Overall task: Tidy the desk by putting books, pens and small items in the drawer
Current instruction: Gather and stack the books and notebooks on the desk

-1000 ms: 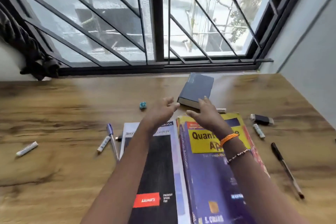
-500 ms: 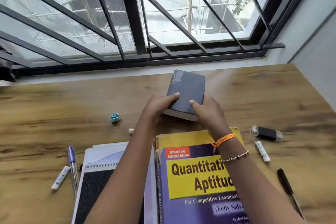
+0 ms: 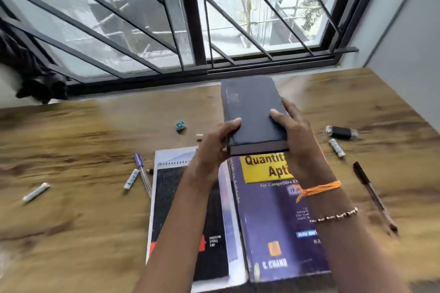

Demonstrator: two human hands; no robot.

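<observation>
A thick dark grey book (image 3: 252, 112) is held off the desk between both hands, its near end over the top of a purple and yellow textbook (image 3: 269, 216). My left hand (image 3: 214, 147) grips its near left corner, thumb on the cover. My right hand (image 3: 295, 135) grips the near right side. A black spiral pad (image 3: 171, 197) lies left of the textbook. Around them lie a blue pen (image 3: 142, 176), a black pen (image 3: 373, 195), a black USB stick (image 3: 341, 132), a small teal object (image 3: 180, 125) and white sticks (image 3: 131, 178) (image 3: 35, 192) (image 3: 337, 148).
The wooden desk (image 3: 71, 233) runs under a barred window (image 3: 190, 19) at the back. A grey wall (image 3: 409, 43) bounds the right side. A dark cloth (image 3: 35, 74) hangs at the far left of the sill. A tiny pale piece (image 3: 199, 136) lies near the teal object.
Both hands reached the dark grey book, closed on it and lifted it back toward me, over the top of the textbook. The camera has tipped slightly.
</observation>
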